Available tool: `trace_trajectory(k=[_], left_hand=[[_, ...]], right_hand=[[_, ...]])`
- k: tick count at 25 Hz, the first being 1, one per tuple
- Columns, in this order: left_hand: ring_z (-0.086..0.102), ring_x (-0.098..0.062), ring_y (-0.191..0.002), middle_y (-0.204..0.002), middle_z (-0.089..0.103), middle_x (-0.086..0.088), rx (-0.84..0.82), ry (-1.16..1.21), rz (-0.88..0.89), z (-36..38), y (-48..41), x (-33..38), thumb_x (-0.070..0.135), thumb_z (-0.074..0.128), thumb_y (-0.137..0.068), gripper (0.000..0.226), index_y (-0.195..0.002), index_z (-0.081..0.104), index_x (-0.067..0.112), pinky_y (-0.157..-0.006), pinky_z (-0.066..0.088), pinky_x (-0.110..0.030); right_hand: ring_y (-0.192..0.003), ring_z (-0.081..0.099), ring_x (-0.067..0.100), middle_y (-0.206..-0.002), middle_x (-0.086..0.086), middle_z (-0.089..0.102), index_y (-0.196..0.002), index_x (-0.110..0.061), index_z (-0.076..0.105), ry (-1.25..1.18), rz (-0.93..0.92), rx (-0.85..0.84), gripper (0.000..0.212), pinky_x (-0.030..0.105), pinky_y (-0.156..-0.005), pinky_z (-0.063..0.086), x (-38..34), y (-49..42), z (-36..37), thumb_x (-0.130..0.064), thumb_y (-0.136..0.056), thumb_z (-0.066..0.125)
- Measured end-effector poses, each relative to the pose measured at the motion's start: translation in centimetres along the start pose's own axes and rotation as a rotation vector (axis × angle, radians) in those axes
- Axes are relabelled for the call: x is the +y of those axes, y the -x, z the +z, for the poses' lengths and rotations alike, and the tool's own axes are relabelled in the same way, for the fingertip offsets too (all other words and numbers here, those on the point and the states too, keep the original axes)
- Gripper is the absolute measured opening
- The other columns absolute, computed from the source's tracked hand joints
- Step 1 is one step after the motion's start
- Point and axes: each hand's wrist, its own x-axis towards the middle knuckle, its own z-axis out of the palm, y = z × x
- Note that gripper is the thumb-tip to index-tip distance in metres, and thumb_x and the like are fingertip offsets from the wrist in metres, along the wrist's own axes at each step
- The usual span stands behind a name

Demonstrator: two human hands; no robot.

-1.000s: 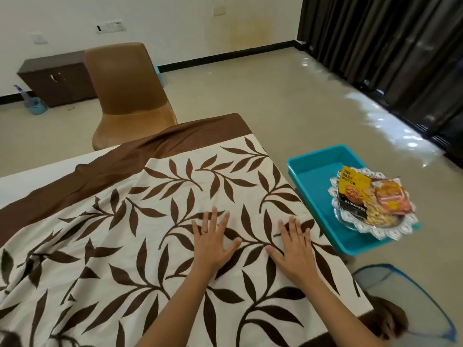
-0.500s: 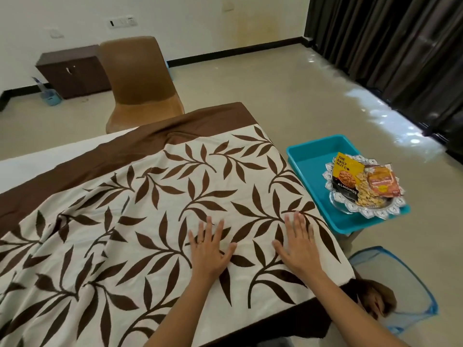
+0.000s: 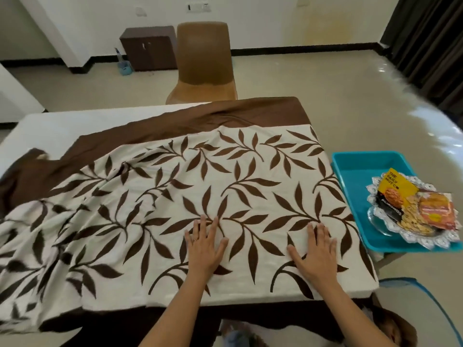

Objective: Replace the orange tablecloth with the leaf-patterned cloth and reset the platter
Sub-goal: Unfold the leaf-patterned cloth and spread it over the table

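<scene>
The cream leaf-patterned cloth (image 3: 225,186) with a brown border covers most of the white table (image 3: 75,123). It lies smooth on the right and is bunched in folds on the left. My left hand (image 3: 204,244) and my right hand (image 3: 314,251) both press flat on the cloth near the front edge, fingers straight and spread. The silver platter (image 3: 411,240), carrying snack packets, sits in a teal tray (image 3: 355,171) just off the table's right side. An orange-brown cloth (image 3: 398,326) shows at the bottom right, inside a mesh basket.
A brown chair (image 3: 204,63) stands behind the table's far edge. A dark low cabinet (image 3: 147,47) and a small blue bucket (image 3: 124,67) stand by the back wall. Dark curtains (image 3: 431,41) hang on the right. The blue-rimmed mesh basket (image 3: 426,296) sits on the floor at bottom right.
The view has swung left and back, showing more of the table's left side. Both hands have slid apart and toward the front edge, still flat on the cloth.
</scene>
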Motion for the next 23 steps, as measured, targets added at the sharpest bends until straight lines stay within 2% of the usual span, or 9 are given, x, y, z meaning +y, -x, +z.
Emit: trace_trajectory(k=[2, 6, 8, 11, 14, 16, 18, 20, 23], left_hand=[[-0.017, -0.025, -0.148, -0.16, -0.019, -0.001, 0.018, 0.002, -0.004, -0.4, 0.8, -1.9, 0.059, 0.028, -0.097, 0.07, -0.15, -0.01, 0.036, -0.117, -0.013, -0.05], [-0.015, -0.026, -0.148, -0.157, -0.02, 0.0, 0.043, -0.011, -0.073, -1.3, 2.3, -6.3, 0.057, 0.027, -0.098, 0.066, -0.152, -0.004, 0.035, -0.118, -0.011, -0.051], [-0.01, -0.024, -0.149, -0.157, -0.016, 0.001, 0.065, -0.007, -0.115, -1.5, 3.9, -9.5, 0.061, 0.02, -0.096, 0.065, -0.152, 0.0, 0.036, -0.119, -0.009, -0.048], [-0.009, -0.016, -0.148, -0.159, -0.008, 0.004, 0.057, 0.012, -0.08, -1.7, 5.9, -12.8, 0.067, 0.019, -0.092, 0.069, -0.152, 0.004, 0.037, -0.117, -0.015, -0.043], [-0.008, -0.016, -0.149, -0.16, -0.009, 0.005, 0.053, -0.029, -0.049, -2.3, 7.3, -16.3, 0.063, 0.025, -0.095, 0.067, -0.153, 0.003, 0.038, -0.118, -0.014, -0.042], [-0.008, -0.019, -0.149, -0.16, -0.01, 0.003, 0.067, 0.005, -0.09, -3.1, 8.0, -18.8, 0.06, 0.028, -0.096, 0.066, -0.153, 0.004, 0.036, -0.118, -0.012, -0.043], [-0.012, -0.021, -0.149, -0.159, -0.014, 0.0, 0.073, 0.027, -0.132, -4.0, 9.1, -22.0, 0.058, 0.031, -0.097, 0.067, -0.152, -0.001, 0.037, -0.117, -0.013, -0.041], [-0.014, -0.021, -0.148, -0.16, -0.013, -0.004, 0.083, 0.013, -0.146, -4.9, 10.5, -25.9, 0.057, 0.03, -0.098, 0.067, -0.151, -0.004, 0.035, -0.117, -0.014, -0.037], [-0.016, -0.017, -0.148, -0.158, -0.018, 0.0, 0.08, -0.03, -0.11, -6.5, 12.8, -31.8, 0.063, 0.021, -0.096, 0.068, -0.152, -0.002, 0.033, -0.119, -0.013, -0.035]], right_hand=[[-0.148, -0.013, 0.023, -0.161, 0.012, -0.006, -0.155, -0.015, -0.001, -0.029, -0.079, -0.006, 0.097, 0.042, -0.119, -0.009, -3.4, 0.0, 0.3, -0.078, -0.082, 0.016], [-0.144, -0.026, 0.016, -0.158, 0.004, -0.021, -0.154, -0.019, -0.007, -0.097, -0.405, -0.108, 0.086, 0.036, -0.117, -0.014, -12.7, 0.6, 3.0, -0.065, -0.091, 0.031], [-0.145, -0.024, 0.017, -0.158, 0.002, -0.023, -0.153, -0.021, -0.01, -0.025, -0.539, -0.152, 0.083, 0.036, -0.118, -0.015, -15.7, 1.9, 5.0, -0.063, -0.092, 0.027], [-0.147, -0.02, 0.015, -0.161, 0.002, -0.015, -0.154, -0.023, -0.007, 0.054, -0.552, -0.122, 0.078, 0.039, -0.119, -0.012, -15.8, 3.2, 6.7, -0.062, -0.092, 0.021], [-0.148, -0.017, 0.02, -0.161, 0.008, -0.009, -0.154, -0.02, -0.005, 0.069, -0.458, -0.075, 0.078, 0.042, -0.119, -0.009, -17.7, 4.4, 7.3, -0.058, -0.091, 0.019], [-0.147, -0.019, 0.024, -0.16, 0.011, -0.012, -0.154, -0.016, -0.004, 0.034, -0.447, -0.079, 0.078, 0.041, -0.119, -0.009, -21.5, 5.4, 7.8, -0.056, -0.092, 0.023], [-0.147, -0.019, 0.023, -0.158, 0.008, -0.018, -0.153, -0.016, -0.006, -0.044, -0.51, -0.117, 0.077, 0.038, -0.119, -0.01, -26.9, 6.9, 9.2, -0.05, -0.095, 0.032], [-0.147, -0.02, 0.02, -0.158, 0.005, -0.022, -0.152, -0.018, -0.011, -0.067, -0.559, -0.135, 0.076, 0.036, -0.118, -0.013, -32.3, 8.7, 11.0, -0.047, -0.096, 0.032], [-0.148, -0.012, 0.023, -0.16, 0.008, -0.011, -0.153, -0.02, -0.005, 0.076, -0.586, -0.106, 0.071, 0.041, -0.117, -0.012, -37.1, 10.7, 13.2, -0.046, -0.096, 0.026]])
